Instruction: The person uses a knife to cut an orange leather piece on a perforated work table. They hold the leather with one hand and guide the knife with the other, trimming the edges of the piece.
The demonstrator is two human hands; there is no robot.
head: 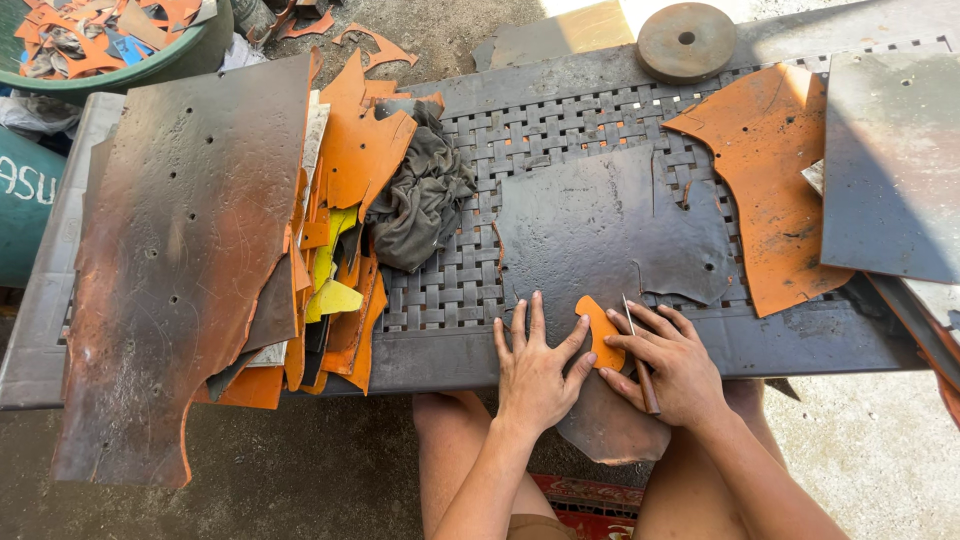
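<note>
My left hand (535, 362) lies flat with fingers spread on a dark grey leather sheet (600, 235), its thumb pressing a small orange template piece (600, 330). My right hand (670, 365) grips a thin knife (638, 352) with a wooden handle, the blade tip at the template's right edge. The sheet lies across a woven metal table (560, 125) and hangs over the near edge above my knees.
A large brown hide (190, 250) covers the table's left end, over a stack of orange and yellow cut pieces (335, 270). A grey rag (420, 200) lies mid-table. An orange leather piece (770, 170), a grey sheet (890, 160) and a round disc (686, 40) sit right.
</note>
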